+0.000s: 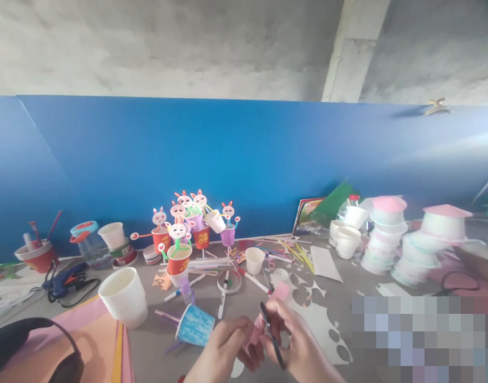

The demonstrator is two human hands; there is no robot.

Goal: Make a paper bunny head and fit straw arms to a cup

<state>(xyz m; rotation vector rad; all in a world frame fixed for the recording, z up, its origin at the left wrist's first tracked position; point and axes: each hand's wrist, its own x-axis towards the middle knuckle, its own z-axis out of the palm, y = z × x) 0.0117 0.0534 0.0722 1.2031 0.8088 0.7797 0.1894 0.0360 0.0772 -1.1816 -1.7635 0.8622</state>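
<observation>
Low in the picture, my left hand [223,346] pinches a small piece of pink paper [281,291] that sticks up between both hands. My right hand [303,346] is closed round a pair of dark scissors [271,334], whose blades point up toward the pink piece. A blue-patterned paper cup [196,325] lies on its side just left of my left hand. White paper with cut-out holes [323,324] lies under and right of my right hand.
Red cups with paper rabbits [179,250] stand behind, with markers [223,298] and straws scattered around. A white cup stack [124,298], a glue gun [66,279], headphones [32,346] and pink sheets lie left. Stacked pastel cup towers [387,234] stand right. A blue wall backs the table.
</observation>
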